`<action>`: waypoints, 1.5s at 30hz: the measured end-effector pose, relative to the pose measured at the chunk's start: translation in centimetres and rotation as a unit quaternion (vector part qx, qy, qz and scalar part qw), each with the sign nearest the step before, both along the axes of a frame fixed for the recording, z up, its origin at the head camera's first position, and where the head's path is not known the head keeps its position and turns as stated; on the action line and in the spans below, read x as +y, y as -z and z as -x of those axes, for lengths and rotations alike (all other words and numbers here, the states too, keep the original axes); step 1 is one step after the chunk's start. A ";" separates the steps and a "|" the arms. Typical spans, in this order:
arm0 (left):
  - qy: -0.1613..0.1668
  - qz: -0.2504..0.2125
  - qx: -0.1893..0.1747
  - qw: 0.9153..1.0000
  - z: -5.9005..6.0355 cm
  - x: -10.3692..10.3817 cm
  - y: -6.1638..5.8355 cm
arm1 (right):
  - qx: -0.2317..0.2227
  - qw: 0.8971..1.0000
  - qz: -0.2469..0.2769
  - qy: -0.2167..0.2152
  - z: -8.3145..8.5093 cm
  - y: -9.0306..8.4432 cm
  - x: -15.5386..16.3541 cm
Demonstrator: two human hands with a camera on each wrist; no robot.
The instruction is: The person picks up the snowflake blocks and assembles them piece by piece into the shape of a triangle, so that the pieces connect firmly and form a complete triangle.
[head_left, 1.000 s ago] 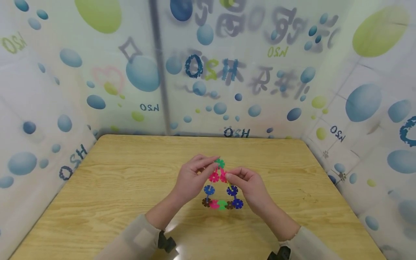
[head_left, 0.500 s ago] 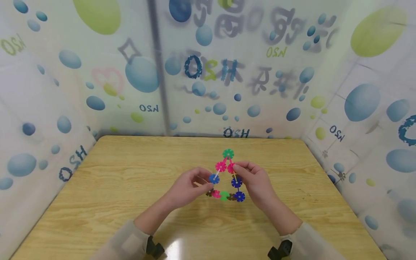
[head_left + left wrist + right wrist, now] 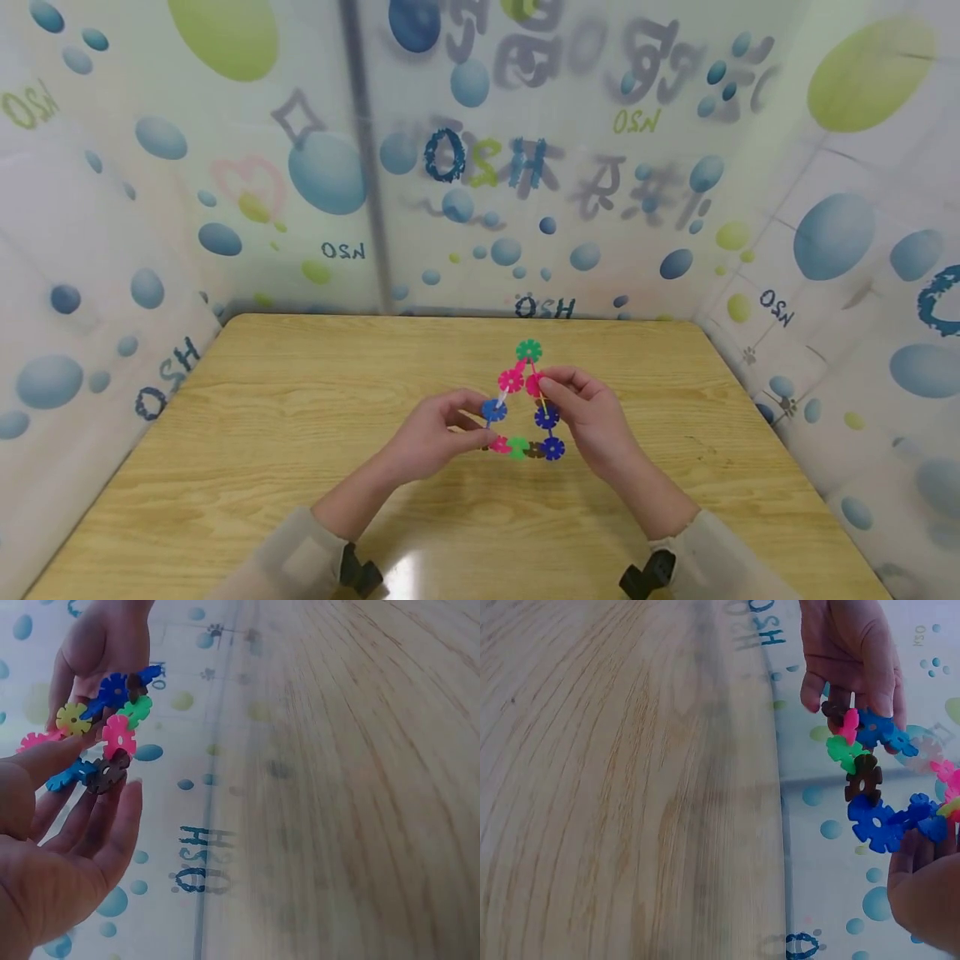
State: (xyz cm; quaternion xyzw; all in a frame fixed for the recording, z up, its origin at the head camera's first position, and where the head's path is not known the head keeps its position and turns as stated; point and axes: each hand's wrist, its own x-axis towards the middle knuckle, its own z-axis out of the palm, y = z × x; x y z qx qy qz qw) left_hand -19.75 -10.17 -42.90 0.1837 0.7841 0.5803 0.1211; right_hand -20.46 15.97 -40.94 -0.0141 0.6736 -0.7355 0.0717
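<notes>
Both hands hold up a triangular frame of linked notched plastic discs, topped by a dark green disc [image 3: 528, 351]. My left hand [image 3: 437, 435] grips its lower left side, thumb and fingers about a light blue disc [image 3: 493, 410] and the brown disc [image 3: 106, 774] at that corner. On the other side, my right hand [image 3: 596, 421] pinches a pink disc [image 3: 534, 384] between thumb and fingers. Below that hand sit dark blue discs [image 3: 552, 448]. Along the bottom row, a bright green disc [image 3: 517, 448] lies between pink and brown ones. A yellow disc [image 3: 73, 718] shows edge-on in the head view.
The frame is held over a wooden table [image 3: 300, 392]. Printed curtains [image 3: 480, 250] with bubbles and lettering enclose the table at the back and both sides. Each wrist wears a dark strap-on device [image 3: 648, 575].
My left hand has come down from the top green disc to the lower left side, uncovering the top. The frame has risen slightly and shifted right; my right hand keeps its pinch.
</notes>
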 end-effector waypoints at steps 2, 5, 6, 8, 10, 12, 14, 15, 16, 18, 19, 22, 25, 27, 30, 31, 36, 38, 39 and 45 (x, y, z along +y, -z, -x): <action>0.000 -0.012 -0.007 1.000 0.0 -0.1 -0.1 | 0.002 1.000 -0.018 -0.006 0.1 0.1 0.2; 0.001 -0.026 -0.012 1.000 0.0 -0.2 -0.1 | 0.020 0.998 -0.057 -0.016 0.1 0.2 0.8; 0.001 -0.031 -0.013 0.999 0.0 -0.2 -0.2 | 0.028 0.997 -0.070 -0.021 0.1 0.2 1.0; 0.000 -0.035 -0.016 0.999 0.1 -0.3 -0.1 | 0.046 0.994 -0.093 -0.033 0.1 0.4 1.6; -0.007 -0.038 -0.021 0.999 0.3 -0.3 -0.1 | 0.055 0.991 -0.110 -0.048 0.2 0.7 2.1; -0.014 -0.043 -0.027 0.999 0.4 -0.3 -0.1 | 0.060 0.988 -0.127 -0.063 0.2 0.9 2.6; -0.021 -0.043 -0.029 0.998 0.6 -0.3 -0.1 | 0.060 0.985 -0.140 -0.075 0.3 1.2 2.9; -0.025 -0.043 -0.031 0.998 0.7 -0.3 0.0 | 0.058 0.985 -0.145 -0.079 0.3 1.3 3.1; -0.028 -0.042 -0.031 0.998 0.8 -0.3 0.0 | 0.057 0.984 -0.150 -0.082 0.4 1.5 3.1; -0.034 -0.040 -0.030 0.998 1.0 -0.3 0.1 | 0.056 0.982 -0.157 -0.087 0.6 1.7 3.2; -0.036 -0.039 -0.028 0.998 1.1 -0.3 0.2 | 0.057 0.981 -0.161 -0.088 0.7 1.8 3.3; -0.039 -0.047 -0.023 0.998 1.3 -0.3 0.3 | 0.066 0.976 -0.185 -0.094 1.0 2.1 3.3; -0.045 -0.056 -0.020 0.997 1.4 -0.3 0.5 | 0.093 0.966 -0.216 -0.112 1.1 2.2 3.4; -0.049 -0.059 -0.021 0.997 1.4 -0.3 0.5 | 0.113 0.958 -0.232 -0.127 1.1 2.2 3.5; -0.054 -0.061 -0.025 0.996 1.6 -0.4 0.7 | 0.137 0.948 -0.246 -0.151 1.1 2.1 3.7; -0.054 -0.062 -0.026 0.996 1.6 -0.4 0.8 | 0.142 0.945 -0.251 -0.156 1.1 2.2 3.7; -0.041 -0.060 -0.029 0.997 1.8 -0.3 1.0 | 0.149 0.938 -0.268 -0.158 1.2 2.4 3.8; -0.034 -0.051 -0.028 0.998 1.9 -0.4 1.1 | 0.150 0.938 -0.270 -0.159 1.3 2.5 3.8; -0.030 -0.047 -0.028 0.998 2.0 -0.4 1.2 | 0.148 0.938 -0.272 -0.158 1.3 2.6 3.8; -0.024 0.020 0.002 1.000 2.4 -0.7 1.7 | 0.123 0.935 -0.288 -0.166 2.0 3.1 3.9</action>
